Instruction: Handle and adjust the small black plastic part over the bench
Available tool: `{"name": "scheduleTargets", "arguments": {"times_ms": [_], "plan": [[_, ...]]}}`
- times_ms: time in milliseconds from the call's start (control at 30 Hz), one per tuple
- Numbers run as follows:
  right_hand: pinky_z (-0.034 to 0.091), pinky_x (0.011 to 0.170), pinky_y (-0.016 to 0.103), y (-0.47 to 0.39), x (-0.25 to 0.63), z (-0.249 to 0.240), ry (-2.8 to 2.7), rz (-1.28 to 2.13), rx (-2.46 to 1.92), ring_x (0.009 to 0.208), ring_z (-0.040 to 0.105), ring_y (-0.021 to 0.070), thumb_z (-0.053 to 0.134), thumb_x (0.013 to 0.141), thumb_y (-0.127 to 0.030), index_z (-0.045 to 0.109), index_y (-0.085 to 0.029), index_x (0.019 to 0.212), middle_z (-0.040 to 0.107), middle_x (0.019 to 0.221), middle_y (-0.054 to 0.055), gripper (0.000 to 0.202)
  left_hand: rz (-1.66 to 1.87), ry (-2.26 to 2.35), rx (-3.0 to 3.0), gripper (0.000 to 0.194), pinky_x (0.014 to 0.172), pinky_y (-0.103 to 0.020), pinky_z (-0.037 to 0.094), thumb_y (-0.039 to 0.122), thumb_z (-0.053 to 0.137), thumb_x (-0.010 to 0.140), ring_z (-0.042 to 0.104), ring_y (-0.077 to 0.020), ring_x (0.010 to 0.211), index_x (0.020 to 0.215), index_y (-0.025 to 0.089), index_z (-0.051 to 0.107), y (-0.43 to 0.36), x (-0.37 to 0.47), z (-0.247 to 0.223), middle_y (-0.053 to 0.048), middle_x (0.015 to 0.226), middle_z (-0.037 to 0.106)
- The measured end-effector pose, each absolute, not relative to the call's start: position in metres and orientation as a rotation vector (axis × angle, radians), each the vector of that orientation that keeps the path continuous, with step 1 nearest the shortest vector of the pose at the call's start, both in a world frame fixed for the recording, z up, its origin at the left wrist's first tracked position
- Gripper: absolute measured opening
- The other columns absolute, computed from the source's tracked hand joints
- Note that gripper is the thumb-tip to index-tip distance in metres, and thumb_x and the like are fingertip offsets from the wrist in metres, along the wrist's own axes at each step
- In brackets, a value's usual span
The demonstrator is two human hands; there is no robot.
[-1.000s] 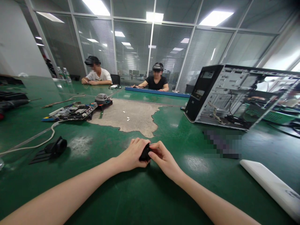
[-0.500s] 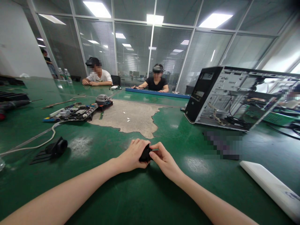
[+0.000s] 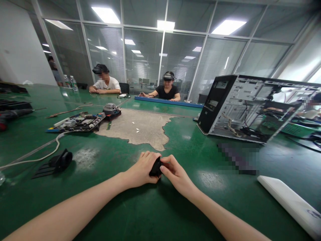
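My left hand [image 3: 144,170] is wrapped over a small black part [image 3: 155,167] just above the green tabletop. Most of that part is covered by the fingers, so its exact kind cannot be made out. Against its right edge, the thumb and index finger of my right hand [image 3: 177,173] are closed in a pinch. Both hands meet at the part in the lower middle of the view. To the left lies a black plastic piece with a round ring and flat prongs [image 3: 60,162].
A circuit board [image 3: 77,121] and a CPU cooler fan [image 3: 111,109] lie at the left edge of a bare tabletop patch [image 3: 142,129]. An opened computer case [image 3: 218,103] stands right, near a white slab [image 3: 286,199]. Two people sit across the table.
The whole scene sits slightly lower as the head view tilts a little. Both hands keep their hold on the black part, with hardly any other movement.
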State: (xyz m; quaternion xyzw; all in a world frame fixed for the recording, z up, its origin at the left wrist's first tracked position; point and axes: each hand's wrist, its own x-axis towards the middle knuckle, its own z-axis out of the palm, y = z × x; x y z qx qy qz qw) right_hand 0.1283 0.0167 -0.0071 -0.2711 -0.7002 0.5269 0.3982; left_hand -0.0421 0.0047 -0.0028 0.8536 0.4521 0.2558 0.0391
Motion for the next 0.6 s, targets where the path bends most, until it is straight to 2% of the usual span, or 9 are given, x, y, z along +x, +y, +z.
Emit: {"name": "scheduleTargets", "arguments": {"times_ms": [100,233,433,600], "plan": [[0.045,0.081,0.03,0.019,0.126,-0.006,-1.731,1.373,-0.732,0.087,0.058,0.0147,0.055,0.078,-0.03,0.044,-0.021,0.088,0.054,0.088,0.0,0.017,0.789,1.385,2.613,0.055,0.079,-0.037,0.033,0.023,0.06,0.063,0.044,-0.024,0.089,0.112,0.02,0.035,0.004,-0.042,-0.003,-0.005,0.102,0.051],[0.046,0.081,0.032,0.019,0.127,-0.003,-1.772,1.373,-0.797,0.088,0.057,0.0155,0.053,0.079,-0.027,0.043,-0.021,0.099,0.054,0.097,0.003,0.023,0.781,1.381,2.621,0.054,0.079,-0.037,0.033,0.022,0.06,0.063,0.044,-0.0242,0.089,0.111,0.021,0.037,0.004,-0.042,-0.002,-0.005,0.102,0.051],[0.045,0.081,0.031,0.01,0.13,0.0,-1.923,1.267,-0.722,0.092,0.057,0.0157,0.05,0.082,-0.023,0.042,-0.022,0.099,0.054,0.096,0.003,0.02,0.781,1.376,2.634,0.057,0.079,-0.037,0.033,0.019,0.059,0.06,0.044,-0.0241,0.089,0.112,0.02,0.034,0.005,-0.042,-0.003,-0.005,0.102,0.051],[0.047,0.076,0.03,0.014,0.129,-0.005,-1.88,1.248,-0.749,0.081,0.058,0.0135,0.047,0.083,-0.024,0.041,-0.021,0.095,0.054,0.085,0.001,0.013,0.808,1.386,2.647,0.055,0.079,-0.037,0.033,0.024,0.059,0.064,0.044,-0.0245,0.091,0.112,0.02,0.034,0.006,-0.042,-0.005,-0.006,0.101,0.051]]}}
